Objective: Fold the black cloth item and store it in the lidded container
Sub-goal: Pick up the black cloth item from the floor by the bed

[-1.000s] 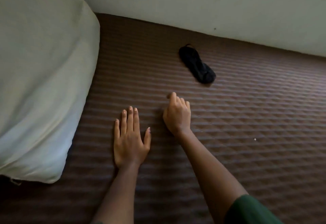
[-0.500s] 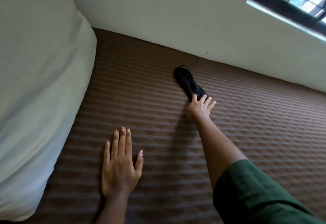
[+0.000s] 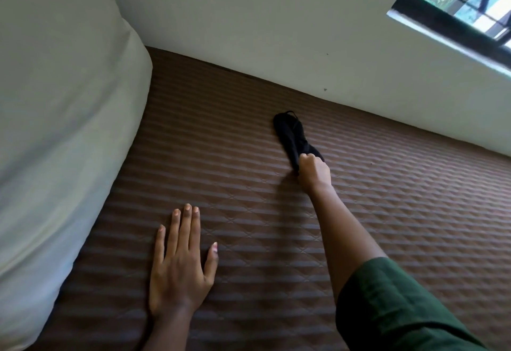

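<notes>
Right hand [image 3: 313, 169] reached far forward across the mattress [image 3: 387, 190], arm fully stretched, fingers curled and closed around the near end of the black cloth [image 3: 291, 136]. Knuckles faced the camera; the fingertips themselves were hidden under the fabric. Grip looked firm, a fist-like clench on the cloth's lower end.

Left hand [image 3: 179, 263] lay flat, palm down on the mattress, fingers straight and close together, thumb spread to the side. It grasped nothing and sat well apart from the cloth, nearer the camera and to the left.

Black cloth was a narrow, elongated piece lying on the mattress, running from the right hand away toward the wall [image 3: 276, 32]. Far end rounded, with a thin loop or strap sticking out at the top. Fabric bunched; could not tell its exact type. It lay close to the wall but apart from it.

A dark green sleeve [image 3: 392, 309] covered the right upper arm at lower right.

Mattress surface was brown, quilted in a diamond pattern with lighter and darker bands across it. A large pale pillow [image 3: 55, 129] filled the left side, resting on the mattress against the wall. Wall was plain and light. A dark-framed window [image 3: 456, 10] with bars showed at the upper right corner, greenery beyond it.
</notes>
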A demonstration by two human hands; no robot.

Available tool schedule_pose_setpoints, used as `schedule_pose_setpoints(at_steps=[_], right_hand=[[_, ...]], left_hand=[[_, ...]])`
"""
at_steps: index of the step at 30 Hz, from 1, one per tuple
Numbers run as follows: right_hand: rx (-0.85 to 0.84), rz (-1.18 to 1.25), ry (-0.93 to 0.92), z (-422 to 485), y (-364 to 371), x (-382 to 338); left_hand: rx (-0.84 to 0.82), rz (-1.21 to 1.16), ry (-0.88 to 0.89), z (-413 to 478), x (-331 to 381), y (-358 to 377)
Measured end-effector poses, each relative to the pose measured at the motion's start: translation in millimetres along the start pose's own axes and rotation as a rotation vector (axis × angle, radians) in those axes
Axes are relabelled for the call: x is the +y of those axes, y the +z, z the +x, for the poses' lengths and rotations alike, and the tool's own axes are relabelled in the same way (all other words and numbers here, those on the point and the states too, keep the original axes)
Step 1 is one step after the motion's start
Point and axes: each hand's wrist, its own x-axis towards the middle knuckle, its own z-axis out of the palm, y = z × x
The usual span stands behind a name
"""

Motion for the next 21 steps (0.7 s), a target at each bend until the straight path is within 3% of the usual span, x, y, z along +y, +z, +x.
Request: schedule_pose_setpoints(at_steps=[8,15,17,21], right_hand=[[0.094,0.167,-0.190,-19.3,-20.4,-17.3],[0.053,0.235,-0.251,-34.7,-113.1,-47.4],[0.047,0.272,-0.270,-50.0,-137.6,-55.5],[0.010,0.421,-0.232,-82.4,-184.1,-73.3]], left_hand=[[-0.009,-0.034,0.007,-0.5,-3.3,6.2],[-0.021,-0.160,0.002,8.0,-9.0,2.3],[-0.121,-0.172,-0.030,11.2,-7.1,-6.4],[-0.542,-0.176,-0.098,39.8,-8.6,-44.8]])
